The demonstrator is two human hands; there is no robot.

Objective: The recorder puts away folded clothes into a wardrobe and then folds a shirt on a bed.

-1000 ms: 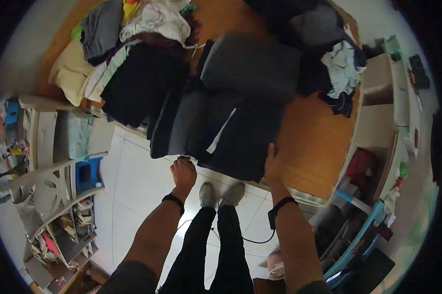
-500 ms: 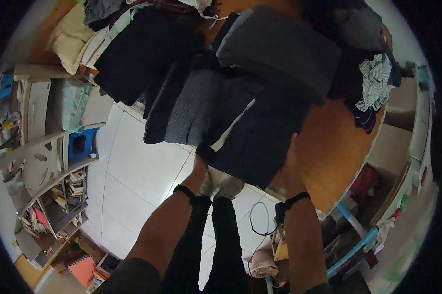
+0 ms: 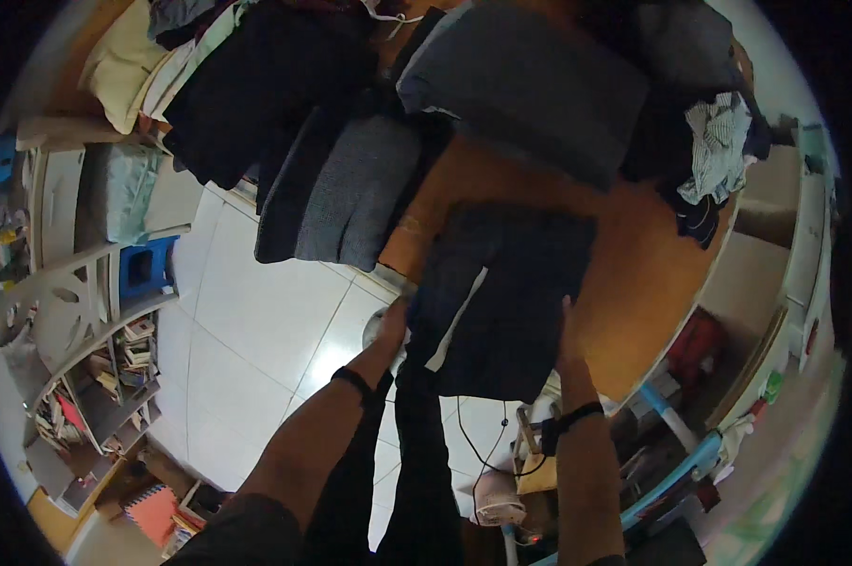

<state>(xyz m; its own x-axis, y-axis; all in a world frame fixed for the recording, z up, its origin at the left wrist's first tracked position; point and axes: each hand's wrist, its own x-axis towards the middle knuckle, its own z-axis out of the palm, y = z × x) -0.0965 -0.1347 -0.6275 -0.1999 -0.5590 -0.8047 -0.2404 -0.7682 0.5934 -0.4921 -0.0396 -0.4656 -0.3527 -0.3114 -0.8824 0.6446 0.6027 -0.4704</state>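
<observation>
Dark folded garment (image 3: pixel 516 311): over the near edge of the brown surface (image 3: pixel 643 302), its lower part reaching past.
Left hand (image 3: pixel 391 325): closed at the left edge, holding cloth, fingertips hidden.
Right hand (image 3: pixel 571 344): against the right edge; its grip I cannot tell.
Two-sided placement: probably for level, unspoiled folds.

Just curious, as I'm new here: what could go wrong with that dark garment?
The dark garment juts past the edge of the brown surface, so it might slip to the tiled floor. The left hand and right hand are at its sides, so its middle could sag.
</observation>
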